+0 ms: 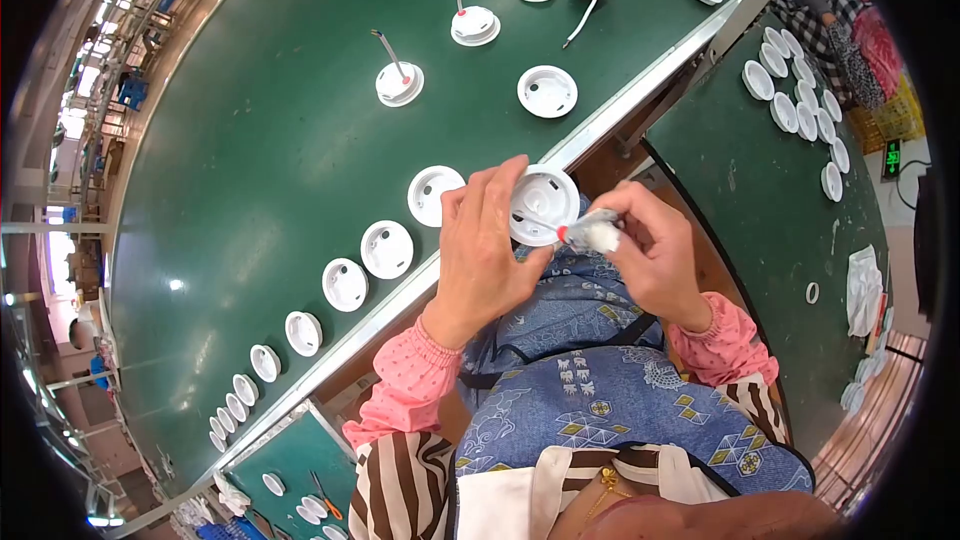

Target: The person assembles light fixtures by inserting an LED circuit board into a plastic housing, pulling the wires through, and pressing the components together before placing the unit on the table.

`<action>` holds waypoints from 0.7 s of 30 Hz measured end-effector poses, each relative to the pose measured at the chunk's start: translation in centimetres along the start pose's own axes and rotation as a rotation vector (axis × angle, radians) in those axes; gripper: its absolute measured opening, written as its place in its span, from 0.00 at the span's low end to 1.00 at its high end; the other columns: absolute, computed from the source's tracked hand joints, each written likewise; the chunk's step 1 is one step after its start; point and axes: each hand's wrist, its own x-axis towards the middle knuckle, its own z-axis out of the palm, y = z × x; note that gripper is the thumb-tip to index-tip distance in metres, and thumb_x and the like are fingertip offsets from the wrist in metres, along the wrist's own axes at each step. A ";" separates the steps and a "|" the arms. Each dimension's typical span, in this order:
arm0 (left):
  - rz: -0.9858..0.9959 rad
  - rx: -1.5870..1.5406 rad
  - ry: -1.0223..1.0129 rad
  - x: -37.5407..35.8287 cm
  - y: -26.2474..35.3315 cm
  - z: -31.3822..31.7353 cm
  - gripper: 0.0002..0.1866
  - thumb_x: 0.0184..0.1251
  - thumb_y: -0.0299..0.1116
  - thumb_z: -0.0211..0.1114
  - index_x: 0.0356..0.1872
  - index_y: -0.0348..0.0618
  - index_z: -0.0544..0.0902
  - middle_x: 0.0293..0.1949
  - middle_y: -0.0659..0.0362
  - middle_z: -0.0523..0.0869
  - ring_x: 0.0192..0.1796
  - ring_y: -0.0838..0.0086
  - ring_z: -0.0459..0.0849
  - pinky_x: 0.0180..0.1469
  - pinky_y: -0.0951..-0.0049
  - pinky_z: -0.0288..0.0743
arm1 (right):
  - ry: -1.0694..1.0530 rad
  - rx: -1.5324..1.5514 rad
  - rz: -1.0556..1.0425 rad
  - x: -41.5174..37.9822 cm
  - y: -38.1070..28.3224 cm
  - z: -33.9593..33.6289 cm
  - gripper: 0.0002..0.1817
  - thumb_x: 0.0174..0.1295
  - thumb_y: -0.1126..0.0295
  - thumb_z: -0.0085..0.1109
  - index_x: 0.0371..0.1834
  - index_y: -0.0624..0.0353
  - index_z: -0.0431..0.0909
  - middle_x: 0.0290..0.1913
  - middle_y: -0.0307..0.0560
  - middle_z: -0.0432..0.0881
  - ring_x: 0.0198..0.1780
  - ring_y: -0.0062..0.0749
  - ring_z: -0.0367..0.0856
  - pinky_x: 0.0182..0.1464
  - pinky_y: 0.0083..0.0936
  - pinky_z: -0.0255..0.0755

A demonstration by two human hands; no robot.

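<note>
My left hand (pixel 475 245) grips a round white plastic housing (pixel 545 185) by its rim, its hollow side facing up. In my right hand (pixel 655 250) is a small white tube with a red collar (pixel 592 233). Its thin tip reaches over the inside of the housing; whether it touches cannot be made out. My fingers and a whitish wrapping hide part of the tube. Close to my left hand, another white housing (pixel 435 195) lies hollow side up on the green table (pixel 260 170).
A row of white housings (pixel 345 285) runs along the table's metal edge (pixel 620 100). Several housings with upright wires (pixel 398 85) stand further back. More white housings (pixel 785 112) and a white ring (pixel 812 292) lie on the right-hand table. Orange-handled pliers (pixel 328 500) rest at lower left.
</note>
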 end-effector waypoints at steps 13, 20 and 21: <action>-0.037 -0.208 -0.034 0.2 2.0 0.9 0.43 0.47 0.20 0.73 0.70 0.37 0.67 0.54 0.43 0.72 0.49 0.47 0.82 0.45 0.58 0.82 | 0.069 -0.527 -0.376 1.4 -0.1 2.2 0.15 0.49 0.87 0.58 0.41 0.64 0.78 0.35 0.51 0.78 0.31 0.50 0.81 0.31 0.39 0.74; -0.063 -0.375 -0.082 0.1 1.5 1.3 0.46 0.40 0.17 0.70 0.70 0.38 0.69 0.55 0.47 0.75 0.59 0.52 0.76 0.62 0.59 0.73 | 0.016 -0.611 -0.516 1.5 0.7 1.6 0.17 0.45 0.86 0.60 0.40 0.62 0.77 0.35 0.50 0.78 0.34 0.49 0.82 0.32 0.39 0.75; -0.065 -0.387 -0.108 0.0 1.5 1.1 0.47 0.41 0.16 0.69 0.72 0.38 0.68 0.56 0.47 0.75 0.61 0.53 0.76 0.64 0.59 0.73 | 0.016 -0.612 -0.541 1.5 0.7 1.6 0.17 0.45 0.87 0.60 0.40 0.61 0.77 0.35 0.50 0.78 0.34 0.49 0.83 0.32 0.39 0.75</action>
